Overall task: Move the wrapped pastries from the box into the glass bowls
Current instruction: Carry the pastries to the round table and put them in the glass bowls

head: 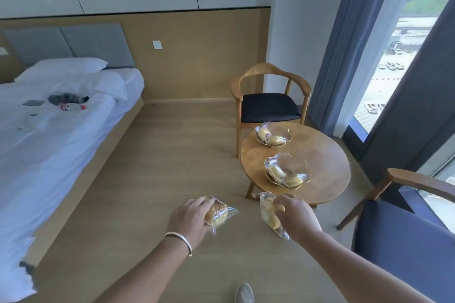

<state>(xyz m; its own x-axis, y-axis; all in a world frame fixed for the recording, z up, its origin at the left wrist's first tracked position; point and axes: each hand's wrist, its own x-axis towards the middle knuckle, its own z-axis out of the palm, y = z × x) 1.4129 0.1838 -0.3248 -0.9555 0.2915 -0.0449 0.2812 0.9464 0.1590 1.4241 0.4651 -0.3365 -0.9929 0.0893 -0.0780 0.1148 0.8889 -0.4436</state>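
My left hand [190, 216] grips a wrapped pastry [221, 213] in clear plastic, held over the floor left of the table. My right hand [294, 214] grips a second wrapped pastry [268, 214], just short of the table's near edge. Two glass bowls stand on the round wooden table [327, 162]. The near bowl [299, 166] holds a couple of wrapped pastries at its left side. The far bowl [283, 131] also holds wrapped pastries. No box is in view.
A wooden chair with a dark seat [269, 103] stands behind the table. A blue-cushioned chair [403, 241] is at the right, near my right arm. A bed [56, 130] with small items on it fills the left. Curtains and a window are at the right.
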